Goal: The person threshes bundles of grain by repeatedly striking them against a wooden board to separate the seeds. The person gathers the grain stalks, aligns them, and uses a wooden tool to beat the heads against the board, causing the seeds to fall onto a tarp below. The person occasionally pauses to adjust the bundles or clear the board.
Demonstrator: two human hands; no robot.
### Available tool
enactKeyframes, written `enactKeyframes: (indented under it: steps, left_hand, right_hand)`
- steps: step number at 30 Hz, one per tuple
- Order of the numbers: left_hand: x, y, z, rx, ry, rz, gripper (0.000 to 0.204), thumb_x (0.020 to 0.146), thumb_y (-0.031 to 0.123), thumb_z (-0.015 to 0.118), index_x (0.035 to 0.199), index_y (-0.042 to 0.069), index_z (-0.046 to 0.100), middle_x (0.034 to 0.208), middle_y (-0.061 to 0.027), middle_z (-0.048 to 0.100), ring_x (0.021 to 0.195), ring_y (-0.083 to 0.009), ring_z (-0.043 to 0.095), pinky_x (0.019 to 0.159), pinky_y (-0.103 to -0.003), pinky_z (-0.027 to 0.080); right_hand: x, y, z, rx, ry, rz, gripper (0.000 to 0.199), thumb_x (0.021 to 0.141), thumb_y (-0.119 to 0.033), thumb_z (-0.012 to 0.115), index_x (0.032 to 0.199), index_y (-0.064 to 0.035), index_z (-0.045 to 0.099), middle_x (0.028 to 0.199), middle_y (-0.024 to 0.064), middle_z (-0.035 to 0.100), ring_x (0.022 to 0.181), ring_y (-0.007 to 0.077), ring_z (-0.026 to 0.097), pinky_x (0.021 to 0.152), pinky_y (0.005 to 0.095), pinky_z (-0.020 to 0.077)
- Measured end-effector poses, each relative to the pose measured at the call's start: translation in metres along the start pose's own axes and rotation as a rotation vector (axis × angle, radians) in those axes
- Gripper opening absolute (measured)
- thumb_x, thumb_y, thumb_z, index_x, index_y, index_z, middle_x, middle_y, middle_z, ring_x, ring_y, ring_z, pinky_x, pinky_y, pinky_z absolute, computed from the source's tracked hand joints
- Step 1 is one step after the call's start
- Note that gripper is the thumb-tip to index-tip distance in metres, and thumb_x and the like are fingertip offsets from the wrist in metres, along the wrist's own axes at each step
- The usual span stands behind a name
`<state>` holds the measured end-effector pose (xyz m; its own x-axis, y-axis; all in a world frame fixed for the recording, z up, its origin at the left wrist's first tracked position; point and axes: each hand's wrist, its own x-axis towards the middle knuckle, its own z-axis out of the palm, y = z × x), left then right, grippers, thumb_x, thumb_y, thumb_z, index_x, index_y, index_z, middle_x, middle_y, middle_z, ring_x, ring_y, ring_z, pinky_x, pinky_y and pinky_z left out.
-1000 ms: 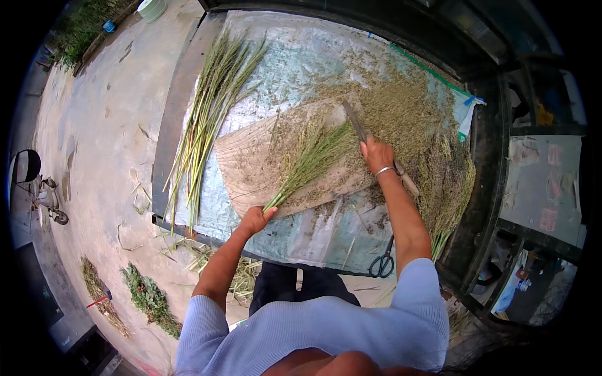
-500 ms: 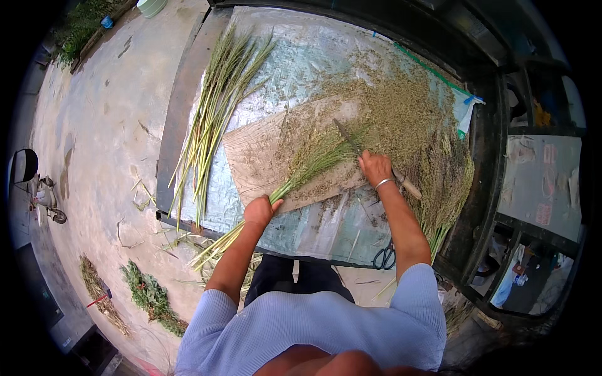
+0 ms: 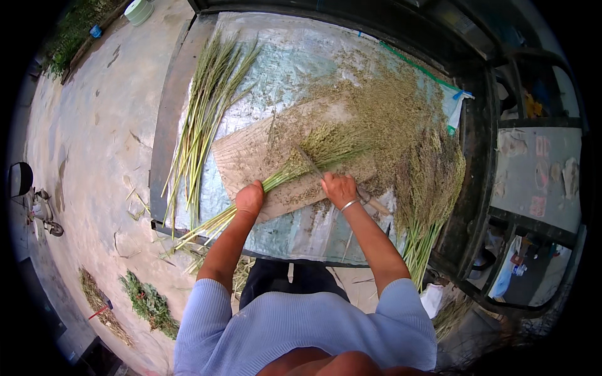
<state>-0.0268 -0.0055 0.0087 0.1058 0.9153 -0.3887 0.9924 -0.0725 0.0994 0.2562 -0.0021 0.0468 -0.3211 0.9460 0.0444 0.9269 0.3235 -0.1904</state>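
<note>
My left hand (image 3: 249,198) is closed around the green stems of a bundle of seed-headed stalks (image 3: 282,177), whose feathery heads fan out over a wooden board (image 3: 235,163). In my right hand (image 3: 339,189) is a long, narrow-bladed tool with a wooden handle (image 3: 378,206); the hand grips it partway along, the handle sticking out on its right. The dark blade (image 3: 308,159) lies slantwise across the bundle where stems meet heads. Loose seed (image 3: 389,94) covers the board's far side and the sheet beyond.
More uncut-looking stalks (image 3: 204,119) lie at the left of the silvery sheet (image 3: 282,47). Darker seed heads (image 3: 429,182) are heaped at the right, beside the dark metal frame (image 3: 480,125). Plant bunches (image 3: 149,301) lie on the concrete floor (image 3: 94,138) at lower left.
My right hand has drawn the blade leftward and nearer along the bundle, from the heads toward my left hand. The view has shifted slightly; scissors seen by my right arm are now out of sight.
</note>
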Motion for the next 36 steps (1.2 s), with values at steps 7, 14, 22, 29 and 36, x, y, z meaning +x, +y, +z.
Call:
enactKeyframes:
  steps: [7,14,22,29,36]
  left_hand:
    - [0.009,0.003,0.001,-0.062,-0.003,-0.012,0.013,0.083,0.015,0.043,0.080,0.007,0.053,0.070,-0.0156,0.064,0.065,-0.0300,0.065,0.054,-0.042,0.051]
    - [0.004,0.003,0.002,-0.105,-0.061,-0.058,0.015,0.084,0.015,0.042,0.081,0.006,0.054,0.075,-0.0174,0.064,0.069,-0.0322,0.065,0.058,-0.043,0.052]
    - [0.005,0.003,0.005,-0.096,-0.049,-0.042,0.014,0.082,0.016,0.044,0.083,0.006,0.053,0.075,-0.0167,0.064,0.067,-0.0325,0.064,0.057,-0.043,0.052]
    - [0.002,0.003,0.005,-0.139,-0.053,-0.055,0.013,0.082,0.017,0.045,0.083,0.006,0.053,0.076,-0.0174,0.064,0.070,-0.0332,0.064,0.060,-0.044,0.051]
    - [0.001,0.001,0.007,-0.086,-0.020,-0.034,0.014,0.081,0.018,0.045,0.082,0.006,0.053,0.074,-0.0181,0.063,0.067,-0.0342,0.063,0.059,-0.044,0.051]
  right_hand:
    - [-0.008,0.045,-0.035,-0.172,-0.015,0.240,0.024,0.080,-0.029,0.061,0.074,-0.0091,0.049,0.058,0.0111,0.057,0.053,0.0285,0.057,0.053,0.0405,0.0446]
    - [0.007,-0.060,-0.006,0.057,0.105,-0.026,0.023,0.081,-0.029,0.059,0.074,-0.0099,0.047,0.060,0.0104,0.056,0.056,0.0272,0.058,0.058,0.0395,0.0441]
    - [0.001,0.076,-0.017,-0.211,-0.031,-0.010,0.023,0.081,-0.029,0.059,0.075,-0.0097,0.049,0.061,0.0094,0.057,0.057,0.0271,0.058,0.057,0.0409,0.0439]
    - [0.010,0.004,-0.042,-0.099,0.091,0.114,0.021,0.082,-0.027,0.058,0.074,-0.0100,0.047,0.060,0.0080,0.056,0.059,0.0253,0.058,0.058,0.0400,0.0425]
    - [0.019,0.016,0.011,-0.091,-0.034,-0.003,0.022,0.080,-0.028,0.060,0.071,-0.0115,0.048,0.060,0.0061,0.056,0.062,0.0238,0.059,0.061,0.0385,0.0421]
